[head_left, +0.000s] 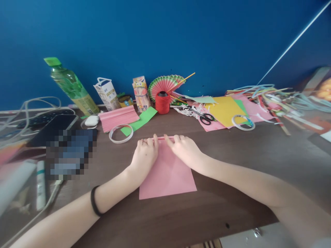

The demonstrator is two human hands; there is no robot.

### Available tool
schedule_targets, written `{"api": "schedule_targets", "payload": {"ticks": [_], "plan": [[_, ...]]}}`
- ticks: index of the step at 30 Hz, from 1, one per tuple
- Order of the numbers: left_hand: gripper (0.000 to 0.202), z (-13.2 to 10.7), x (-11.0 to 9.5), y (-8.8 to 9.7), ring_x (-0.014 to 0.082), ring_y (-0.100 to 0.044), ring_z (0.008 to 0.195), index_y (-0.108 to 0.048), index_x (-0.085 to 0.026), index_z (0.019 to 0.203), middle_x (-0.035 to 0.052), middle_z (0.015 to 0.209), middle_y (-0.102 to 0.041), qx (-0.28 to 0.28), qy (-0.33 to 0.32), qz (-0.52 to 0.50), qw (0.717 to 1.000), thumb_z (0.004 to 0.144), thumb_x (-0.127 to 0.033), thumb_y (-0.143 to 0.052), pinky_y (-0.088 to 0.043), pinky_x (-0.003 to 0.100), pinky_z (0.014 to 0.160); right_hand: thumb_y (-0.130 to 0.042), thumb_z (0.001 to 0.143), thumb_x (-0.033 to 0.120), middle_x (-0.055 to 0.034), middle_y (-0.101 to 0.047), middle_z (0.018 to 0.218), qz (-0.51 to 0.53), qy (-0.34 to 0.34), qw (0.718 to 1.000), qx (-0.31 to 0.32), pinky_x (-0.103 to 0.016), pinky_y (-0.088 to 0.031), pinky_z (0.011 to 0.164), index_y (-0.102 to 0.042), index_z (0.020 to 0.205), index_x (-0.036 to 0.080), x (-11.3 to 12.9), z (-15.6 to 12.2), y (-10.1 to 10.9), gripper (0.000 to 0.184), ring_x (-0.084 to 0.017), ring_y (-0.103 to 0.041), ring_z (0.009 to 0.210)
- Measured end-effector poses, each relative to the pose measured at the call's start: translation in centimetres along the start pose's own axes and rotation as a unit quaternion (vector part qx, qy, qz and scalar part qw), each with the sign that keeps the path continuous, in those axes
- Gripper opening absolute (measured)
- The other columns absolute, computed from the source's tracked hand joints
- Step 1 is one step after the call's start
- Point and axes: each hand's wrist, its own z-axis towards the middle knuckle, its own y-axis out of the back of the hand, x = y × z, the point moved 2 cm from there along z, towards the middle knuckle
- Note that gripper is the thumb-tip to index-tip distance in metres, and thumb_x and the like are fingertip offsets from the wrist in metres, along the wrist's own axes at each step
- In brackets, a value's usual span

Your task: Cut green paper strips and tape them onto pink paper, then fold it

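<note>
A sheet of pink paper (169, 179) lies on the dark wooden table, its far edge turned over in a narrow fold. My left hand (145, 155) grips the left part of that folded edge, fingers curled over it. On the right part, my right hand (188, 152) does the same, and the two index fingertips almost meet at the middle. Beyond the paper, to the left, are a roll of tape (121, 141), a green paper strip (144, 119) and a pleated pink paper (119, 117).
Along the blue wall stand a green bottle (73, 88), cartons, a red spool of thread (162, 104) and a paper fan (161, 88). Black-handled scissors (207, 119), yellow paper (224, 110) and another tape roll (243, 128) lie at right. A blurred-out phone (73, 151) and marker (40, 186) lie left.
</note>
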Motion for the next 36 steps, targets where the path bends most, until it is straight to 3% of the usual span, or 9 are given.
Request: {"api": "schedule_targets", "payload": {"ticks": [3,10,16,21,28,32,36], "plan": [[0.054,0.1,0.0,-0.1,0.0241,-0.060,0.079,-0.038,-0.007,0.132,0.0167,0.085,-0.059,0.013,-0.007,-0.001,1.000,0.079,0.004,-0.031,-0.041,0.034,0.065,-0.036,0.082,0.001,-0.0142,-0.059,0.083,-0.011,0.004,1.000,0.001,-0.031,-0.044,0.057,-0.035,0.135,0.017,0.2,-0.2,-0.1,0.055,-0.021,-0.060,0.071],[0.053,-0.1,0.1,-0.2,0.0250,-0.059,0.085,-0.040,-0.006,0.131,0.0195,0.091,-0.059,0.023,-0.004,-0.029,0.999,0.078,0.004,-0.036,-0.043,0.035,0.069,-0.036,0.084,0.005,-0.0133,-0.057,0.088,0.013,-0.014,1.000,0.010,-0.033,-0.040,0.060,-0.040,0.132,0.022,0.1,-0.1,0.0,0.051,-0.022,-0.056,0.076],[0.052,-0.1,-0.1,0.5,0.0257,-0.060,0.088,-0.042,-0.004,0.129,0.0218,0.095,-0.060,0.037,0.002,-0.024,0.999,0.079,0.006,-0.031,-0.044,0.036,0.070,-0.034,0.086,0.006,-0.0159,-0.057,0.103,0.020,0.009,0.999,-0.042,-0.037,-0.039,0.074,-0.049,0.124,0.010,0.1,-0.2,0.7,0.041,-0.027,-0.050,0.101],[0.052,0.0,0.0,0.2,0.0243,-0.060,0.086,-0.044,-0.003,0.127,0.0204,0.091,-0.061,0.031,-0.003,-0.017,0.999,0.077,0.006,-0.031,-0.044,0.034,0.068,-0.041,0.081,0.001,-0.0133,-0.060,0.090,0.035,0.009,0.999,-0.015,-0.032,-0.040,0.067,-0.059,0.109,0.006,0.3,-0.1,0.7,0.034,-0.021,-0.056,0.081],[0.045,0.0,0.4,0.3,0.0218,-0.061,0.077,-0.049,-0.004,0.121,0.0170,0.087,-0.062,0.021,0.010,-0.044,0.999,0.078,0.002,-0.036,-0.041,0.031,0.063,-0.046,0.076,-0.001,-0.0136,-0.062,0.087,0.071,-0.007,0.996,0.044,-0.030,-0.041,0.061,-0.064,0.094,0.007,-0.4,-0.1,1.2,0.028,-0.020,-0.061,0.073],[0.039,0.1,0.5,0.7,0.0224,-0.061,0.073,-0.053,-0.004,0.115,0.0156,0.086,-0.062,0.037,0.027,-0.058,0.997,0.080,0.001,-0.036,-0.038,0.031,0.059,-0.046,0.075,0.000,-0.0125,-0.062,0.083,0.084,-0.021,0.995,0.057,-0.029,-0.041,0.058,-0.065,0.089,0.010,-0.9,-0.1,1.7,0.026,-0.020,-0.062,0.069],[0.034,0.2,0.6,0.6,0.0219,-0.059,0.071,-0.058,-0.005,0.105,0.0140,0.080,-0.061,0.009,0.043,-0.085,0.995,0.081,0.000,-0.035,-0.036,0.031,0.058,-0.046,0.074,0.003,-0.0123,-0.062,0.082,0.087,-0.026,0.994,0.058,-0.027,-0.036,0.051,-0.065,0.086,0.010,-1.2,0.0,1.4,0.024,-0.018,-0.060,0.064]]}}
